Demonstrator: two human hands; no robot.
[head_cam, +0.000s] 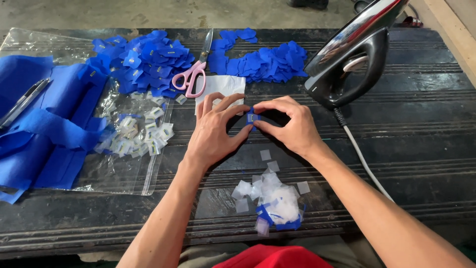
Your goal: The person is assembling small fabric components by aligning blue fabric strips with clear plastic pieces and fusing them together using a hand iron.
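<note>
Pinching: my left hand (214,130) and right hand (290,125) nip a small blue patch (252,118) with its tiny label, fingertips pressed together, just above the black table (421,149).
Slip: the label could shift if my grip loosens.
Iron (349,52): just beside my right hand; a burn risk if hot.
Scraps (272,198): near me; a nudge would scatter them.

Iron (349,54) standing just right of hands, cord (364,161) trailing toward body. Scissors (196,69) and blue patches (148,59) crowding far side. Paper scraps (272,198) lying near. Bare table (426,139) lying open at right.
</note>
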